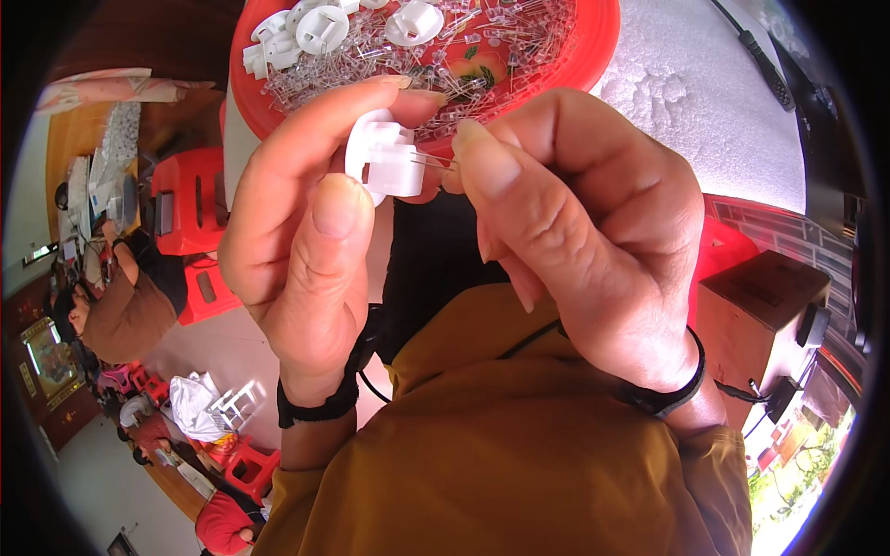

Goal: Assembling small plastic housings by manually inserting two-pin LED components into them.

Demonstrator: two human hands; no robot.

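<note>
Between the thumb and fingers of my left hand [306, 232] is a white plastic holder [394, 165], a round flange with a block-shaped body turned to the right. My right hand [579, 213] pinches the thin wire leads [434, 160] of a small part at thumb and fingertips. These leads reach the right face of the holder; how far they go in cannot be made out. Behind both hands lies a red tray [593, 46] with many clear LEDs [371, 65] on long leads. More white holders [323, 30] rest among them at its left and middle.
White foam sheeting [686, 120] lies under and right of the tray, with a black-handled tool [766, 69] at the far right. A cardboard box [765, 301] stands on the right. Red stools [190, 199] and people at work [130, 310] are on the left.
</note>
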